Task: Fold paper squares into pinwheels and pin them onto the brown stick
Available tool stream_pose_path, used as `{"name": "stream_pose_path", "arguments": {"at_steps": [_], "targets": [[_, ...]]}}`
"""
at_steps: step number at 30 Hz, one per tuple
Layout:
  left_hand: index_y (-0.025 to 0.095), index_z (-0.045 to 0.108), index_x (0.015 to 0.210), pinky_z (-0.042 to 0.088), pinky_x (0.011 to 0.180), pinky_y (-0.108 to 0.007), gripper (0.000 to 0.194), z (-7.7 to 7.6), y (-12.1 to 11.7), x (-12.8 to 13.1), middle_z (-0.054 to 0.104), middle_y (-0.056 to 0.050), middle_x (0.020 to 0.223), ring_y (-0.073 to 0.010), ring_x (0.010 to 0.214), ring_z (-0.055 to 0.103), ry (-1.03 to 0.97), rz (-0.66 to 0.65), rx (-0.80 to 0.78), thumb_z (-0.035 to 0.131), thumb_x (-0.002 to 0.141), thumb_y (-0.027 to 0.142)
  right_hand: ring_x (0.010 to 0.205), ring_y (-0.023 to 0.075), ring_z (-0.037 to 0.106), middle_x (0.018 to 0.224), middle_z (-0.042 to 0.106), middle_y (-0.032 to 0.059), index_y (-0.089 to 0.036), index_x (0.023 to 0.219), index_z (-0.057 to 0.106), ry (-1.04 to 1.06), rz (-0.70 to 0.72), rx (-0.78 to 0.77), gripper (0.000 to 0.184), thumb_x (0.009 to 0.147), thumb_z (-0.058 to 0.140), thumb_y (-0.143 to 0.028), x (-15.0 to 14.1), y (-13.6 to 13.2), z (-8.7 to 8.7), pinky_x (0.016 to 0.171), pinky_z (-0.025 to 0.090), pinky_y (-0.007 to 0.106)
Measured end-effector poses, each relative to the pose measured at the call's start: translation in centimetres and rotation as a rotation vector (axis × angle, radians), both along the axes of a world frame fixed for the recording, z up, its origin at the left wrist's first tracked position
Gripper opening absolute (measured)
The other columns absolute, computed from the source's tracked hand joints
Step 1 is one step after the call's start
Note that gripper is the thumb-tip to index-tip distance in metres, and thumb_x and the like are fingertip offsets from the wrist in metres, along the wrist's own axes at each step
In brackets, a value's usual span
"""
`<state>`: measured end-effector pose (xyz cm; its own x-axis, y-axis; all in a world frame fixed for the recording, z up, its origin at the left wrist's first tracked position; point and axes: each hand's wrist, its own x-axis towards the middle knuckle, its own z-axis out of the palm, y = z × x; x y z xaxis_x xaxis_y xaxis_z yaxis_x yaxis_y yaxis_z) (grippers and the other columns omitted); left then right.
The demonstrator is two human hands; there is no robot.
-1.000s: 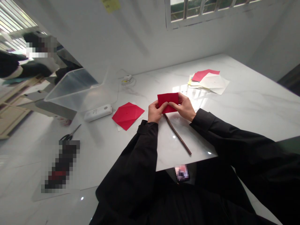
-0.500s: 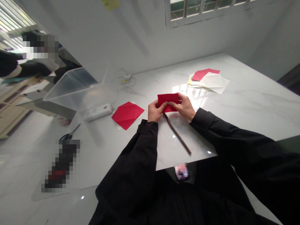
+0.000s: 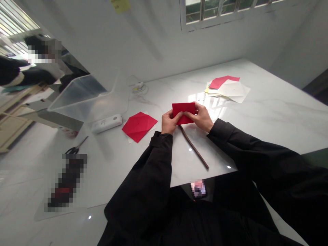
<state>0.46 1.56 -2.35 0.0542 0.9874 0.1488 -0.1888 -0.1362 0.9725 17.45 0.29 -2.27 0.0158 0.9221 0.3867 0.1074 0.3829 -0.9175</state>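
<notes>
A red sheet of paper (image 3: pixel 183 108), folded into a small rectangle, is held up between both hands above the table. My left hand (image 3: pixel 169 122) grips its left side, thumb pressed on the front face. My right hand (image 3: pixel 203 118) pinches the right side, its thumb meeting the left one near the paper's middle; fingers behind the paper are partly hidden. Below the hands a thin brown stick (image 3: pixel 195 148) lies slantwise, its upper end near the paper. Left of my hands, a creased red paper (image 3: pixel 139 125) rests on a white one.
Coloured and white papers (image 3: pixel 232 89) lie at the back right of the marble table (image 3: pixel 276 116). On the left are a white power strip (image 3: pixel 107 123), a clear plastic bin (image 3: pixel 84 92), scissors (image 3: pixel 75 149) and a blurred dark object (image 3: pixel 68 184). Another person (image 3: pixel 38 73) is at far left.
Both hands keep their hold on the folded red paper with hardly any movement. Its lower edge shows slightly further down. The stick and the other papers stay put.
</notes>
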Motion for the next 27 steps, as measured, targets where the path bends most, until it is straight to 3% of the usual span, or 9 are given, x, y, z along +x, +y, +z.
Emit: {"name": "stream_pose_path", "arguments": {"at_steps": [3, 8, 13, 16, 20, 23, 25, 27], "targets": [[0.014, 0.081, 0.102, 0.062, 0.088, -0.037, 0.056, -0.1, 0.2, 0.0, 0.083, -0.01, 0.101, -0.0229, 0.089, 0.077, -0.022, 0.022, -0.001, 0.097, 0.063, 0.051, 0.098, 0.0261, 0.075, 0.108, 0.079, 0.0077, -0.022, 0.109, 0.069, 0.069, 0.055, -0.035, 0.046, 0.083, 0.083, -0.058, 0.1, 0.2, 0.0, 0.09, 0.063, 0.043], [0.015, 0.081, 0.102, 0.062, 0.09, -0.036, 0.055, -0.1, 0.4, -0.2, 0.083, -0.01, 0.102, -0.023, 0.091, 0.077, -0.056, 0.045, -0.012, 0.096, 0.064, 0.05, 0.087, 0.0237, 0.076, 0.096, 0.079, 0.0069, -0.022, 0.108, 0.069, 0.165, 0.097, -0.163, 0.055, 0.083, 0.079, -0.069, 0.5, 0.7, -0.2, 0.08, 0.064, 0.039], [0.015, 0.08, 0.104, 0.061, 0.09, -0.037, 0.057, 0.4, -0.1, -0.1, 0.083, -0.009, 0.101, -0.0228, 0.091, 0.076, -0.027, -0.002, -0.019, 0.096, 0.063, 0.051, 0.102, 0.0255, 0.076, 0.114, 0.081, 0.0093, -0.02, 0.114, 0.075, 0.189, 0.193, -0.189, 0.06, 0.077, 0.087, -0.064, 0.4, 0.2, 0.3, 0.094, 0.063, 0.042], [0.015, 0.078, 0.103, 0.061, 0.09, -0.037, 0.059, 0.5, -0.2, 0.0, 0.082, -0.009, 0.099, -0.0229, 0.091, 0.076, 0.007, -0.025, -0.021, 0.095, 0.063, 0.056, 0.102, 0.0272, 0.077, 0.112, 0.081, 0.0099, -0.018, 0.114, 0.077, 0.192, 0.218, -0.236, 0.062, 0.073, 0.091, -0.062, 0.3, -0.2, 0.6, 0.097, 0.063, 0.045], [0.018, 0.076, 0.099, 0.057, 0.077, -0.03, 0.057, 0.5, 0.3, -0.5, 0.077, -0.005, 0.088, -0.0167, 0.077, 0.071, 0.002, 0.084, -0.009, 0.085, 0.072, 0.067, 0.1, 0.0271, 0.077, 0.11, 0.082, 0.0097, -0.017, 0.112, 0.078, 0.288, 0.204, -0.286, 0.063, 0.068, 0.096, -0.058, 1.0, 0.2, 0.7, 0.1, 0.062, 0.047], [0.019, 0.074, 0.091, 0.049, 0.065, -0.027, 0.044, 1.2, 0.2, -1.3, 0.065, 0.001, 0.069, -0.0134, 0.062, 0.06, 0.189, 0.257, 0.011, 0.076, 0.082, 0.062, 0.098, 0.0265, 0.078, 0.109, 0.082, 0.0094, -0.017, 0.105, 0.079, 0.372, 0.2, -0.316, 0.059, 0.065, 0.098, -0.056, 2.1, 1.1, 0.6, 0.099, 0.063, 0.046], [0.022, 0.073, 0.085, 0.044, 0.065, -0.027, 0.03, 1.9, -0.5, -1.6, 0.058, 0.003, 0.061, -0.0147, 0.061, 0.057, 0.451, 0.376, 0.058, 0.076, 0.085, 0.052, 0.096, 0.0254, 0.078, 0.107, 0.082, 0.009, -0.018, 0.102, 0.079, 0.411, 0.214, -0.349, 0.057, 0.063, 0.1, -0.054, 3.0, 1.6, 0.5, 0.098, 0.063, 0.044], [0.024, 0.075, 0.088, 0.042, 0.068, -0.029, 0.019, 2.7, -1.4, -1.4, 0.059, 0.002, 0.063, -0.0178, 0.065, 0.059, 0.753, 0.37, 0.102, 0.076, 0.085, 0.043, 0.096, 0.0236, 0.078, 0.107, 0.082, 0.0083, -0.018, 0.103, 0.079, 0.431, 0.254, -0.387, 0.056, 0.063, 0.101, -0.051, 3.8, 2.0, 0.4, 0.096, 0.064, 0.041]]}}
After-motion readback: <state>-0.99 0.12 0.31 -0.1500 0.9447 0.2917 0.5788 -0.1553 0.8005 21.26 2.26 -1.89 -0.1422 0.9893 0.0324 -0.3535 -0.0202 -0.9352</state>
